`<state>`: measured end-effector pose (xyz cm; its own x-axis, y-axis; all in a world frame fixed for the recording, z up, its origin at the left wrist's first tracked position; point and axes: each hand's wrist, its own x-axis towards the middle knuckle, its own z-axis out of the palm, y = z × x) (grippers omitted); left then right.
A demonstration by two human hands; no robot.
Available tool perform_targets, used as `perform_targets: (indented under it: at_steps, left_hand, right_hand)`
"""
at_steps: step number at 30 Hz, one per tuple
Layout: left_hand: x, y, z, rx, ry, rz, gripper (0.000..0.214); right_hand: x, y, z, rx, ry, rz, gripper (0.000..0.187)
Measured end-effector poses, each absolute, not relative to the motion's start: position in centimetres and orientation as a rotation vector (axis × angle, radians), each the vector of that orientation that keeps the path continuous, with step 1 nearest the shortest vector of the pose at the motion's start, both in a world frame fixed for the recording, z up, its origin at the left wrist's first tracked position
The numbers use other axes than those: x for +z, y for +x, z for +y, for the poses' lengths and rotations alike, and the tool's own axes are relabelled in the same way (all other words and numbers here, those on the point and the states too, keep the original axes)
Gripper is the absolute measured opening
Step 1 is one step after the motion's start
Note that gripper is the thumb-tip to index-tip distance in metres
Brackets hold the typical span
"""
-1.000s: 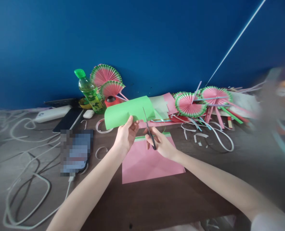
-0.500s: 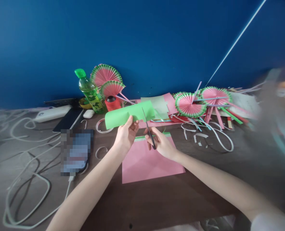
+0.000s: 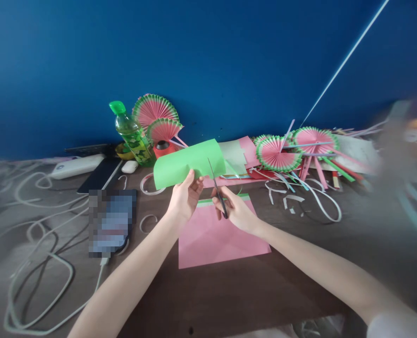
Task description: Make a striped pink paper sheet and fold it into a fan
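My left hand (image 3: 186, 194) pinches the lower edge of a curled sheet of green paper (image 3: 183, 164), thumb in front. In my right hand (image 3: 235, 209) is a pair of dark-handled scissors (image 3: 220, 195), its blades pointing up across the green paper's right end. A thin green strip (image 3: 234, 168) trails off that end beside the blades. Whether the blades are parted is too fine to tell. Below both hands a pink sheet (image 3: 222, 237) with a green band along its top edge lies flat on the table.
Pleated pink-and-green paper fans (image 3: 279, 154) lie at the back right, with paper scraps (image 3: 295, 199) in front. A green-capped bottle (image 3: 127, 129) and a red spool (image 3: 163, 149) stand back left. Left are a phone (image 3: 113, 223), tape rolls (image 3: 148, 184) and looped white cables (image 3: 71, 272).
The green paper's upper edge has risen and opened wider, covering more of the red spool and pale paper behind. Both hands and the scissors stay nearly where they were.
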<state>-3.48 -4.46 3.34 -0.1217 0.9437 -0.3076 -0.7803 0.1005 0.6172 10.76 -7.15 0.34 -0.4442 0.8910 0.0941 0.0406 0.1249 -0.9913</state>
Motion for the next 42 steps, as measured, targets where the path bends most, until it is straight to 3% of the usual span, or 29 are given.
perform_targets:
  at_steps: [9, 14, 22, 27, 32, 37, 42]
  left_hand:
    - [3.4, -3.5, -4.5, 1.498, 0.25, 0.821, 0.013]
    - [3.4, -4.2, -3.8, 1.524, 0.249, 0.827, 0.013]
    - [3.1, -6.5, -1.9, 1.499, 0.268, 0.913, 0.013]
    - [2.1, -8.0, -1.3, 1.405, 0.574, 1.137, 0.011]
    - [1.2, -9.6, -1.2, 0.983, 1.102, 1.682, 0.032]
    - [2.2, -10.9, -1.4, 0.523, 1.161, 1.651, 0.056]
    - [4.0, -11.8, -2.2, 0.329, 1.284, 1.532, 0.046]
  right_hand:
    - [0.5, 10.8, -7.1, 1.434, -0.938, -1.653, 0.018]
    - [1.5, 11.4, -6.8, 1.541, -0.979, -1.678, 0.025]
    - [5.7, 16.2, -4.2, 1.625, -1.167, -2.238, 0.036]
    - [7.3, 20.5, -2.8, 1.228, -1.477, -2.394, 0.047]
    - [7.1, 25.0, -1.3, 0.792, -1.968, -2.367, 0.049]
    - [6.3, 27.2, -0.5, 0.682, -2.212, -2.303, 0.06]
    - [6.9, 27.2, -0.6, 0.561, -2.397, -2.291, 0.061]
